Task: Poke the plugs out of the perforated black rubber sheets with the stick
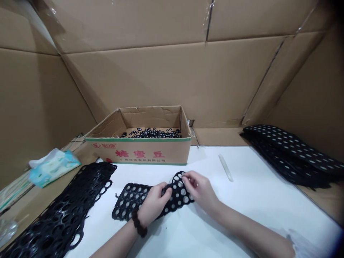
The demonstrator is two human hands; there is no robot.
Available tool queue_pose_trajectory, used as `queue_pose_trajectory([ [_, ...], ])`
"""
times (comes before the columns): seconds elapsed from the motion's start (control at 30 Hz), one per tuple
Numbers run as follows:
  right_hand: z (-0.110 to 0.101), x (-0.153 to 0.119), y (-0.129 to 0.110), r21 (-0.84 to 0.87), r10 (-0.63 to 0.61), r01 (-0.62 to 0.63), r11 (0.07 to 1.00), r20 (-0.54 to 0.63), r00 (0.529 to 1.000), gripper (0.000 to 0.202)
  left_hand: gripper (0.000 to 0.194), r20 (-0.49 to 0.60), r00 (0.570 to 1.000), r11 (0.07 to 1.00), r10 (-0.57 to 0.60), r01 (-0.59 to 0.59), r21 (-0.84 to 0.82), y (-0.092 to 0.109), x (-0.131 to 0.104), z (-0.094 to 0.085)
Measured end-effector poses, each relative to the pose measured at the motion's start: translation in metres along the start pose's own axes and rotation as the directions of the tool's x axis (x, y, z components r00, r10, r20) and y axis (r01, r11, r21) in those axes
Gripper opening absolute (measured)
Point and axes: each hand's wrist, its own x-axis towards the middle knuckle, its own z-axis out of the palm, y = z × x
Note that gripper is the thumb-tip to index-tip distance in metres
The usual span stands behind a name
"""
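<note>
A black rubber sheet (131, 200) with rows of round holes lies on the white tabletop. My left hand (156, 200) is closed on its middle, thumb on top. At the sheet's far right corner, which is lifted a little, my right hand (199, 189) pinches the edge between thumb and fingertips. Exactly what sits in that pinch is too small to make out. Behind the hands stands an open cardboard box (150, 152) with many small black rings (153, 133) in it.
Black sheets with large holes (53, 211) are heaped at the left. More perforated sheets (290, 152) are stacked at the right, and a pale flat strip (225, 167) lies before them. A tissue pack (53, 168) is on the far left. Cardboard walls (166, 79) enclose the table.
</note>
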Motion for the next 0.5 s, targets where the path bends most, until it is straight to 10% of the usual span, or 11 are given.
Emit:
queue_pose_trajectory([
  [0.23, 0.031, -0.018, -0.005, -0.141, -0.098, 0.121, 0.983, 0.160, 0.982, 0.029, 0.022, 0.038, 0.996, 0.966, 0.075, -0.063, -0.251, 0.003, 0.001, -0.004],
  [0.5, 0.016, 0.000, 0.004, 0.351, 0.227, -0.383, 0.854, 0.411, 0.883, 0.027, 0.024, 0.165, 0.973, 0.962, 0.159, -0.115, -0.248, 0.003, 0.000, -0.011],
])
